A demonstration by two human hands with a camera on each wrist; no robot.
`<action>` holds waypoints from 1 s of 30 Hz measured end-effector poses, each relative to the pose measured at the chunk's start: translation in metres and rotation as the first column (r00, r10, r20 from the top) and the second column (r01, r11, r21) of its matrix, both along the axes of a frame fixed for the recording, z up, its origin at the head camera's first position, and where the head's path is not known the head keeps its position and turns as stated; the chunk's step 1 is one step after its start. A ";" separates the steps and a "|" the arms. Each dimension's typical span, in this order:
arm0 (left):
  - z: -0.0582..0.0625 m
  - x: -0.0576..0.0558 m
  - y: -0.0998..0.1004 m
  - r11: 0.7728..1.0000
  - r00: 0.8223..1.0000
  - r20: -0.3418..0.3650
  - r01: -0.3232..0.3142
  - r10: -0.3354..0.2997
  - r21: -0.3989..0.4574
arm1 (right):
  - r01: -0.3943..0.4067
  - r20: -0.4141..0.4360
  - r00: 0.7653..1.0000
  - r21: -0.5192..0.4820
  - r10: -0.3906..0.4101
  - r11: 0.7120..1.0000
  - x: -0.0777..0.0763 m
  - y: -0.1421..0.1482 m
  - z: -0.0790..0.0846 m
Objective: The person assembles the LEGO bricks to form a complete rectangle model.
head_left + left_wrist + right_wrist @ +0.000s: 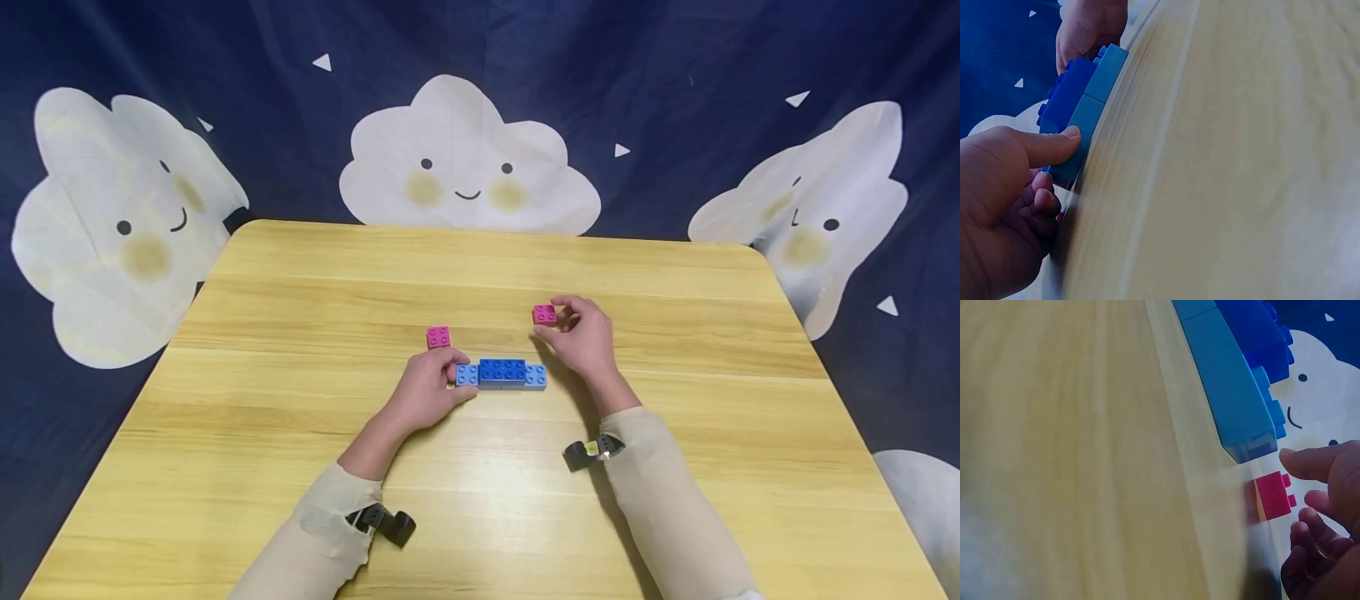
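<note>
A dark blue brick [502, 370] sits across two light blue bricks [536, 376], whose ends stick out on both sides. My left hand [429, 387] grips the left end of this row, with the thumb along its near side in the left wrist view. Just beyond the left hand lies a square pink brick [438, 337]. A second pink brick [544, 314] lies farther back to the right. My right hand [584, 337] is beside it, thumb and index finger spread near its sides; in the right wrist view a gap shows between the thumb and the pink brick [1274, 496].
The light wood table [712, 350] carries the bricks, its far edge in front of a dark blue curtain [645, 50] with white clouds. A black wrist camera [390, 525] is on the left sleeve, another black camera [581, 455] on the right.
</note>
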State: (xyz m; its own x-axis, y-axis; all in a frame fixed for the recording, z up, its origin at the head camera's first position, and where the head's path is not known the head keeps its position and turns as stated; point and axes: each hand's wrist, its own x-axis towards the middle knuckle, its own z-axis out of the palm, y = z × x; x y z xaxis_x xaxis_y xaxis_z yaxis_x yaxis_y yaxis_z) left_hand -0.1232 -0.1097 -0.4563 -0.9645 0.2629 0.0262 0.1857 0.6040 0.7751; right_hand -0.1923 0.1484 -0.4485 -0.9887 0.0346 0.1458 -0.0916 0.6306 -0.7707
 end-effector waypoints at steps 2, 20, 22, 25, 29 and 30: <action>0.000 0.000 0.000 1.000 1.000 0.010 -0.003 0.003 0.005 | 0.002 -0.003 1.000 0.011 -0.002 1.000 -0.002 0.000 -0.001; 0.003 0.001 0.001 1.000 0.999 0.043 -0.010 0.009 0.021 | 0.005 0.060 0.998 0.051 -0.008 0.999 -0.009 -0.002 -0.006; 0.003 0.001 0.001 1.000 0.999 0.043 -0.011 0.010 0.021 | 0.004 0.063 0.998 0.044 -0.006 0.999 -0.010 -0.002 -0.006; 0.003 0.001 0.001 1.000 0.999 0.044 -0.013 0.012 0.023 | 0.000 0.066 0.998 0.039 -0.003 0.999 -0.010 -0.002 -0.006; 0.003 0.001 0.001 1.000 0.999 0.041 -0.012 0.011 0.024 | 0.005 0.069 0.998 0.042 -0.008 0.999 -0.010 -0.003 -0.007; 0.003 0.001 0.001 1.000 0.999 0.039 -0.013 0.012 0.026 | 0.006 0.069 0.998 0.046 -0.009 0.999 -0.010 -0.003 -0.007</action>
State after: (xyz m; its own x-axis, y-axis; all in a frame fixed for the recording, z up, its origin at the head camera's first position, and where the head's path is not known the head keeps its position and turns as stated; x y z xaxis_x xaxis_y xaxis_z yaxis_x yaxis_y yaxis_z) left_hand -0.1219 -0.1092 -0.4530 -0.9680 0.2508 -0.0049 0.1477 0.5857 0.7970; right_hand -0.2025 0.1456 -0.4558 -0.9962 0.0372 0.0789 -0.0342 0.6661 -0.7451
